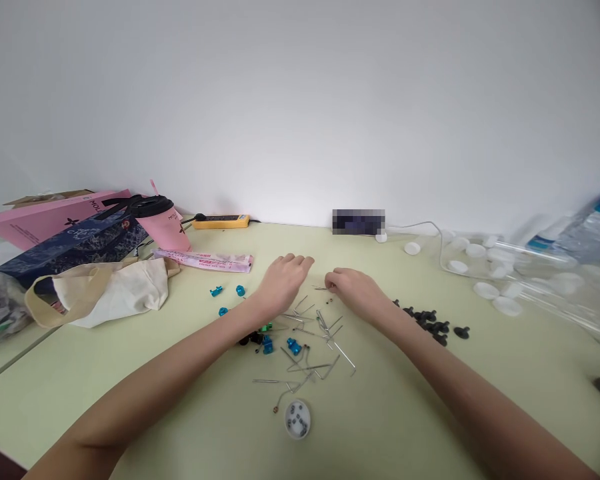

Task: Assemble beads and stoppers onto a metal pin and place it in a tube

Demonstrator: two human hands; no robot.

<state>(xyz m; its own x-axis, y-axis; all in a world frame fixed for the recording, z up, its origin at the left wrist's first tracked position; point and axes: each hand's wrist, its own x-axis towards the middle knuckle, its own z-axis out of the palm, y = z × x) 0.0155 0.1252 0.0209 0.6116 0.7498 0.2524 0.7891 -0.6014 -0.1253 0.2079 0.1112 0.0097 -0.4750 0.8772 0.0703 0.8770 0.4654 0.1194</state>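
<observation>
My left hand point(283, 282) rests over the pale green table point(130, 373), fingers loosely curled and pointing right, with nothing visible in it. My right hand point(353, 289) lies just to its right, fingertips pinched together near a thin metal pin point(321, 288); what they hold is too small to make out. Below the hands lie several bent metal pins point(310, 347), small blue parts point(293, 346) and a green part point(265, 327). A white cap point(297, 419) with tiny pieces sits nearer to me.
Black knobs point(433, 323) are heaped right of my right arm. White caps point(485, 290) and clear tubes lie at the far right by a plastic bottle point(587, 230). At left are a cloth bag point(113, 287), pink cup point(161, 220), pink box and yellow power strip point(221, 221).
</observation>
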